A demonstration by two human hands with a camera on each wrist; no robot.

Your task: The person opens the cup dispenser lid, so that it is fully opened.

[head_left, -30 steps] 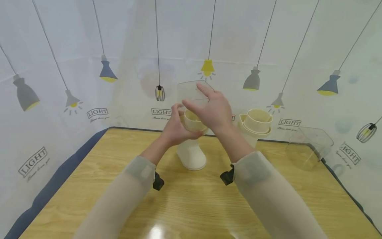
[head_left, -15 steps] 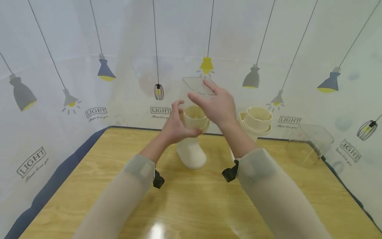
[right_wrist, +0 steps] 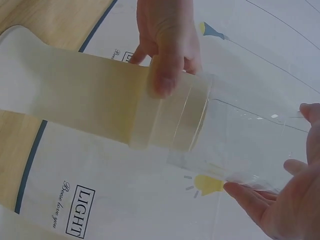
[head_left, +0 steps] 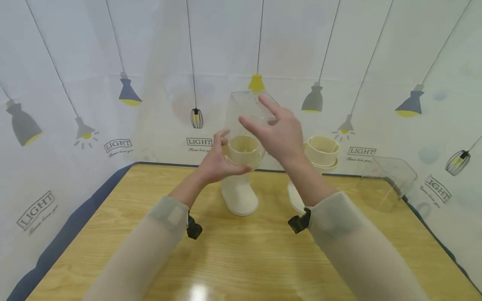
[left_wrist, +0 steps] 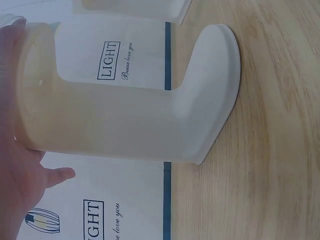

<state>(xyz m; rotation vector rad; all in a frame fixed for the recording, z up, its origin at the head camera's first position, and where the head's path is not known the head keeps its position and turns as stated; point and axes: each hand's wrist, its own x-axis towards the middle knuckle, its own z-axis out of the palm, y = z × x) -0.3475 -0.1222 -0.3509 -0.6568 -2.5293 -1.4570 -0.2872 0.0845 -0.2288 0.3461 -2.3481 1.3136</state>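
A cream boot-shaped stand (head_left: 239, 196) with a round collar (head_left: 244, 150) stands upright on the table. My left hand (head_left: 217, 163) grips the collar, its thumb along the front and fingers around the far side. In the right wrist view, the left thumb presses on the collar's rim. Above the collar is a clear plastic container (right_wrist: 250, 135), its lower end around the collar's top ring. My right hand (head_left: 283, 133) holds this container from the right, thumb and fingers spread across its upper end. The container's transparent outline is faint in the head view.
A second cream stand (head_left: 323, 152) with a similar collar stands to the right, partly behind my right forearm. Farther right, another clear container (head_left: 388, 184) stands near the wooden table's (head_left: 241, 251) back right corner. A lamp-print curtain (head_left: 158, 104) hangs behind.
My right hand has shifted slightly right and the clear container's top edge appears turned, with a corner now showing. My left hand stays at the collar. The head view has shifted a little.
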